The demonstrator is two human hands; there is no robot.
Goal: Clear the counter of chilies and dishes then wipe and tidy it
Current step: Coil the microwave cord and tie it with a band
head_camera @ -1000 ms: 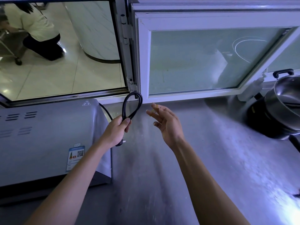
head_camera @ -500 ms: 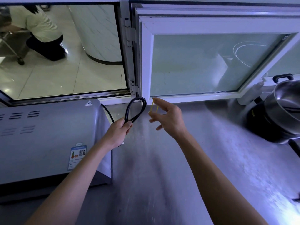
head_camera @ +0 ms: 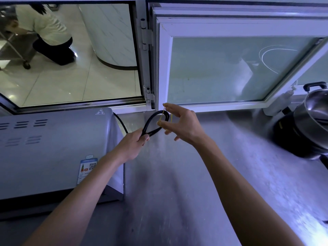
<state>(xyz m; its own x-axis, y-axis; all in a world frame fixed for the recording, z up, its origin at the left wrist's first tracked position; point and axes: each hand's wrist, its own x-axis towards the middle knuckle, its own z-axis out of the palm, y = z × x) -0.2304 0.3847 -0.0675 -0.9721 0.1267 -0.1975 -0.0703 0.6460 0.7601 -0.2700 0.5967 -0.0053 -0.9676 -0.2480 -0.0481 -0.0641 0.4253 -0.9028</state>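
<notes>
My left hand (head_camera: 132,145) grips a folded loop of black power cord (head_camera: 156,122), fingers curled round the doubled strands, loop end sticking up and away from me. My right hand (head_camera: 181,124) is just right of the loop, touching it, with a thin yellow rubber band (head_camera: 162,115) stretched between raised index finger and thumb; other fingers loosely curled below. The band crosses the top of the loop; can't tell if it is round the cord or only in front of it.

The cord runs from my left hand back behind the grey appliance (head_camera: 53,148), which sits just left of that hand and blocks that whole side. It has vent slots, a hot-surface mark and an energy label. Both forearms reach forward from the bottom edge, left one passing over the appliance's right corner.

Steel desk (head_camera: 177,192) under and right of my hands is bare, open room toward me. Straight beyond the hands stands a white window frame (head_camera: 164,68), close. Far right of my right hand: a black cooker base with a steel pot (head_camera: 312,110), a white bottle (head_camera: 278,102) behind it. Beyond my left hand, through the open window, a person (head_camera: 46,31) crouches on a tiled floor. No chilies or dishes in view.
</notes>
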